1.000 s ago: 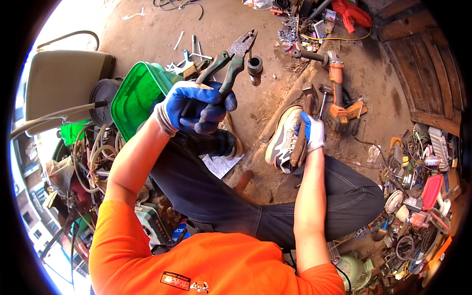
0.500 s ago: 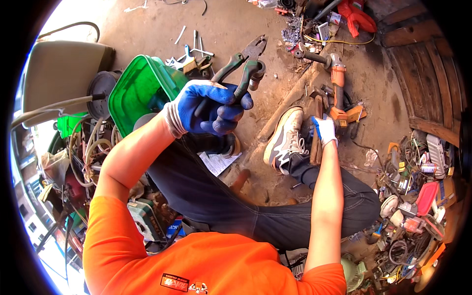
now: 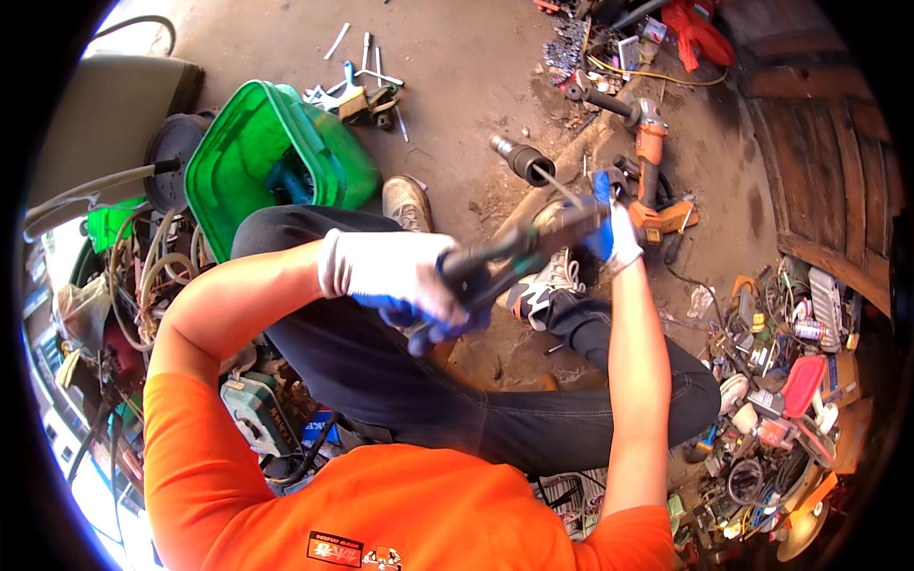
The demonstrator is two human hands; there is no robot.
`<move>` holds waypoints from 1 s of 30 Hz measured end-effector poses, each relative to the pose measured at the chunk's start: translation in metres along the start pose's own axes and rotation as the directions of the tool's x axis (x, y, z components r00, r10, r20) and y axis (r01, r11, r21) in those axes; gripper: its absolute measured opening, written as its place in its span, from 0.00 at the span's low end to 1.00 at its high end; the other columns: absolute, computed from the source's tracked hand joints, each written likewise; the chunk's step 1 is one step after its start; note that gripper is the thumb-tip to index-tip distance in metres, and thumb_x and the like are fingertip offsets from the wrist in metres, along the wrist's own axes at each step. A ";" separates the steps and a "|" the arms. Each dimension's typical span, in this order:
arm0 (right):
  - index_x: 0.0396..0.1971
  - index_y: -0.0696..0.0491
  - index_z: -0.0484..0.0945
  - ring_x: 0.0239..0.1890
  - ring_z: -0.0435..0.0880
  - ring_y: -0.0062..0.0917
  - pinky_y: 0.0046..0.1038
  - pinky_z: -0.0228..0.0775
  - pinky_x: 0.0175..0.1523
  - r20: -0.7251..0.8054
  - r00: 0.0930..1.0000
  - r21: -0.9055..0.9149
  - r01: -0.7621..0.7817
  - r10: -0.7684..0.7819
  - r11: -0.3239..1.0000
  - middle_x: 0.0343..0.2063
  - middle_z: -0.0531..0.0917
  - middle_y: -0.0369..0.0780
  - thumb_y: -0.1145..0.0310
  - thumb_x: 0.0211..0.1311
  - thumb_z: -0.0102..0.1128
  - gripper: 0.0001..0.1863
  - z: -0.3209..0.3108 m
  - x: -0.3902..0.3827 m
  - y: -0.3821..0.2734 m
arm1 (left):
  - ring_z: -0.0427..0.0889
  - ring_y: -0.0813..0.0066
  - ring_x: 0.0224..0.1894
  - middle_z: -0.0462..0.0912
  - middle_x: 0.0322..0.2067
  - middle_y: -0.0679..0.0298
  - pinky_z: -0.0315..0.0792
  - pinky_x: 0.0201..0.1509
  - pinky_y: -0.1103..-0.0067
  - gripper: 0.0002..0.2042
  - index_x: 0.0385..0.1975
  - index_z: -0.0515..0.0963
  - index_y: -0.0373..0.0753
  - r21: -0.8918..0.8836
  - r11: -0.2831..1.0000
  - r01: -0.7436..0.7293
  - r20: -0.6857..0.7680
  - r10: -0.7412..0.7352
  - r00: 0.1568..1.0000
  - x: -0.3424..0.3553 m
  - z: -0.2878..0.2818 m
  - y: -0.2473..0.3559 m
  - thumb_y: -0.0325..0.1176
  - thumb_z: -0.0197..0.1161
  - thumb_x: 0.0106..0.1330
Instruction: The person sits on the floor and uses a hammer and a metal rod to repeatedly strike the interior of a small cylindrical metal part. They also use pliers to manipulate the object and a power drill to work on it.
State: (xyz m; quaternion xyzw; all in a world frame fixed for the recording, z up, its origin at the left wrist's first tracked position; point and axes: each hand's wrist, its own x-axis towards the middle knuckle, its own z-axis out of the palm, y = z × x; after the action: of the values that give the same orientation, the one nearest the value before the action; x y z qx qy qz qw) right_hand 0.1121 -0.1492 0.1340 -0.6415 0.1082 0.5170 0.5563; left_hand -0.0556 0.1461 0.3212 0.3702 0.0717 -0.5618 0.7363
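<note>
My left hand (image 3: 395,285), in a blue-and-white work glove, is closed round the dark handles of a pair of pliers (image 3: 519,246), blurred by motion. The jaws point right, up against my right hand (image 3: 614,228), gloved alike. Its fingers are closed, but what they grip is partly hidden. A thin metal rod (image 3: 560,185) runs from the fingers' edge to a dark ribbed cylinder (image 3: 522,160) with a silvery end. Whether that cylinder rests on the ground or hangs clear of it, I cannot tell. My shoe (image 3: 547,290) is below the pliers.
An orange angle grinder (image 3: 650,157) lies beyond my right hand. At left stands a green bucket (image 3: 347,162), with a brush (image 3: 352,95) and small tools behind it. Mixed tools and parts pile up at right, near a wooden panel (image 3: 828,162). A green case (image 3: 262,414) sits by my left leg.
My left hand has swung down and right with the pliers, turning its back upward. My right hand has risen slightly to meet the jaws. The wooden handle beside it no longer shows.
</note>
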 end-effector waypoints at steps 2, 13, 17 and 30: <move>0.63 0.63 0.68 0.46 0.87 0.37 0.40 0.83 0.51 0.441 0.897 0.366 -0.214 0.033 0.906 0.50 0.83 0.52 0.18 0.55 0.43 0.58 0.025 -0.004 -0.012 | 0.85 0.74 0.26 0.83 0.28 0.61 0.78 0.30 0.77 0.15 0.47 0.77 0.32 0.284 0.953 0.105 0.007 -0.112 0.994 0.004 0.008 -0.005 0.27 0.66 0.61; 0.47 0.62 0.76 0.23 0.83 0.27 0.27 0.78 0.29 0.415 0.896 0.653 -0.171 -0.159 0.737 0.29 0.84 0.45 0.54 0.69 0.63 0.24 0.052 -0.042 -0.059 | 0.83 0.56 0.41 0.83 0.37 0.54 0.76 0.46 0.68 0.19 0.50 0.76 0.37 0.737 0.672 -0.072 0.089 0.009 0.996 0.011 0.014 -0.021 0.30 0.68 0.58; 0.48 0.61 0.76 0.18 0.79 0.25 0.25 0.73 0.21 0.175 0.983 0.598 -0.061 -0.056 0.799 0.29 0.83 0.40 0.54 0.70 0.58 0.23 0.063 -0.052 -0.060 | 0.84 0.62 0.40 0.83 0.37 0.57 0.76 0.45 0.70 0.20 0.51 0.76 0.37 0.669 0.735 -0.109 0.138 0.021 0.990 0.013 0.011 -0.021 0.29 0.68 0.58; 0.38 0.54 0.79 0.19 0.81 0.29 0.28 0.73 0.24 0.046 0.998 0.657 -0.064 0.045 0.751 0.25 0.84 0.38 0.52 0.61 0.66 0.19 0.028 -0.040 -0.064 | 0.84 0.76 0.37 0.84 0.36 0.64 0.79 0.42 0.77 0.19 0.54 0.77 0.36 0.576 0.815 0.057 0.057 -0.109 0.992 0.005 -0.003 -0.015 0.24 0.66 0.62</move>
State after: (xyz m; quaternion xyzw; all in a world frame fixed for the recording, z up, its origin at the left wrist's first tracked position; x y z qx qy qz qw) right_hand 0.1247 -0.1205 0.2086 -0.3944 0.2944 0.4705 0.7324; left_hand -0.0659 0.1424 0.3098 0.5461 -0.1168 -0.6045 0.5681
